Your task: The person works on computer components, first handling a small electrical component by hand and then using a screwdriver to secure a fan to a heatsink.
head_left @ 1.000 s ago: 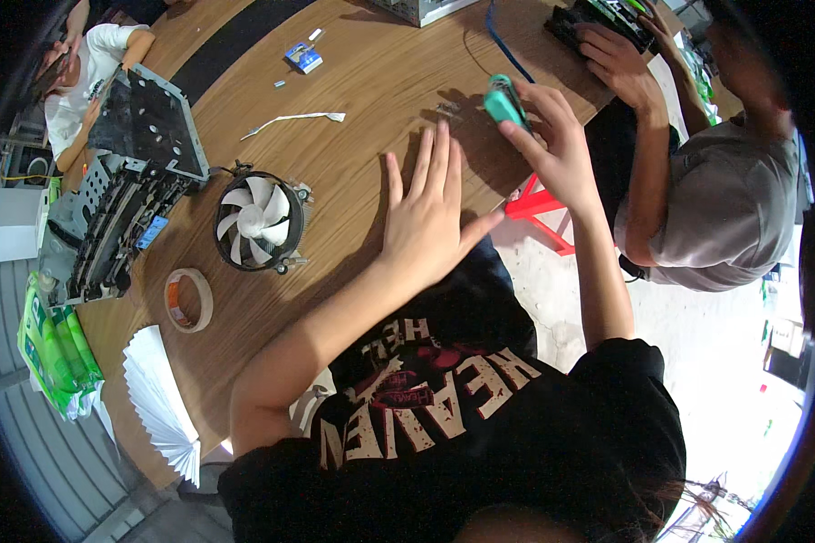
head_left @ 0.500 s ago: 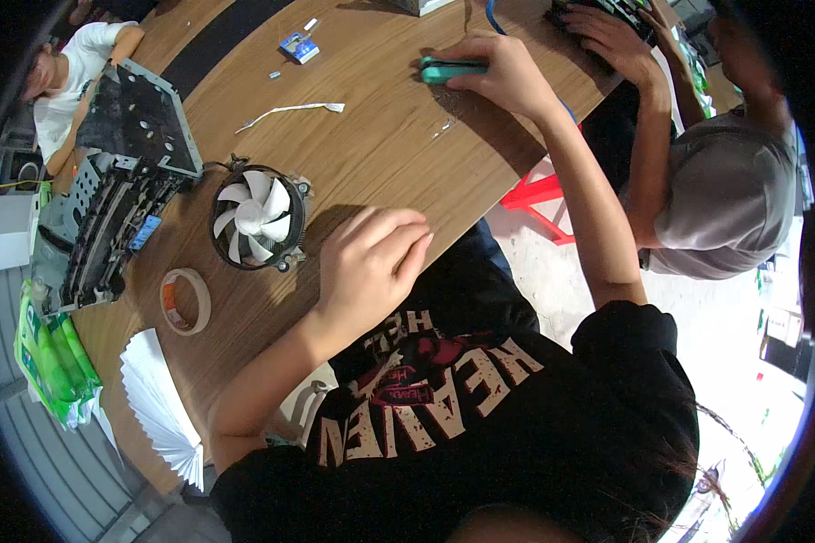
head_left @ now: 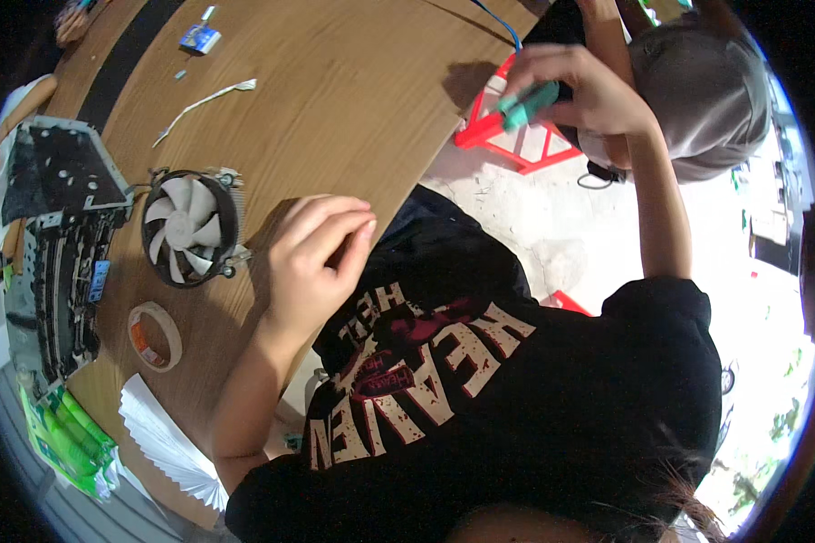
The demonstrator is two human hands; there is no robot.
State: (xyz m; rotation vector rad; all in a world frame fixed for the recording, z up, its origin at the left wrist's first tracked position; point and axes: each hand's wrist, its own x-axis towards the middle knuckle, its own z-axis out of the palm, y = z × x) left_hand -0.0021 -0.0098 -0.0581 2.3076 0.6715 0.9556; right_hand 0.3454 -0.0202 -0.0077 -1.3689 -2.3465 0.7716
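Observation:
My right hand [head_left: 584,90] grips a small teal stapler-like tool [head_left: 527,106] in mid-air, beyond the table's edge and above a red plastic stool [head_left: 475,133]. My left hand [head_left: 321,253] lies curled at the wooden table's edge, thumb against the fingers; whatever may be inside is hidden. To its left sit a cooling fan with white blades and a metal heatsink [head_left: 181,226], and a tape roll [head_left: 154,337]. Farther up the table [head_left: 335,109] lie a white paper strip [head_left: 206,109] and a small blue box [head_left: 199,38].
A dismantled machine chassis [head_left: 59,281] stands at the left, with a green plastic pack [head_left: 68,439] and folded white paper [head_left: 167,443] below it. A co-worker in a grey top [head_left: 697,95] is close on my right, near a blue cable [head_left: 503,23]. Another person's arm [head_left: 27,104] is upper left.
My right hand has carried the teal tool rightward, off the table. My left hand has drawn back and curled from spread fingers. The view has shifted, moving the surroundings in the frame.

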